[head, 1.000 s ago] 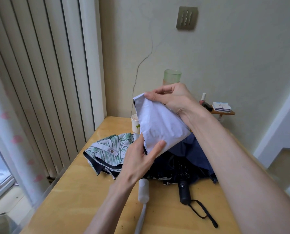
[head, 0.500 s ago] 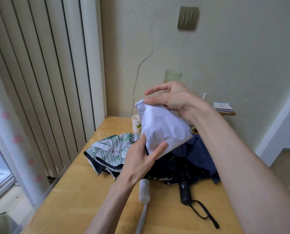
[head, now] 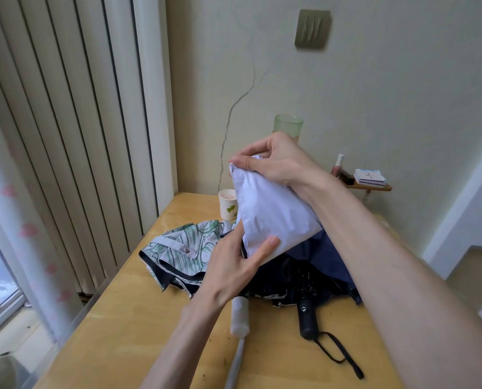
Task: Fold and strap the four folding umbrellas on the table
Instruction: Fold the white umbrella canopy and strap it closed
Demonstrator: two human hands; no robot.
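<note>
the white umbrella is held up just in front of the paper cup with both hands closed on it: its lower end is gripped by the left hand, thumb laid flat on the cloth, and the top corner of a panel is pinched by the right hand. the canopy looks thin, light, floppy and a bit slick, so it's probably best taken by the panel edges and kept taut, with the stiff shaft clamped low down. the leaf-print umbrella and navy umbrella are seen unfolded on the desk just this side of the cup.
</note>
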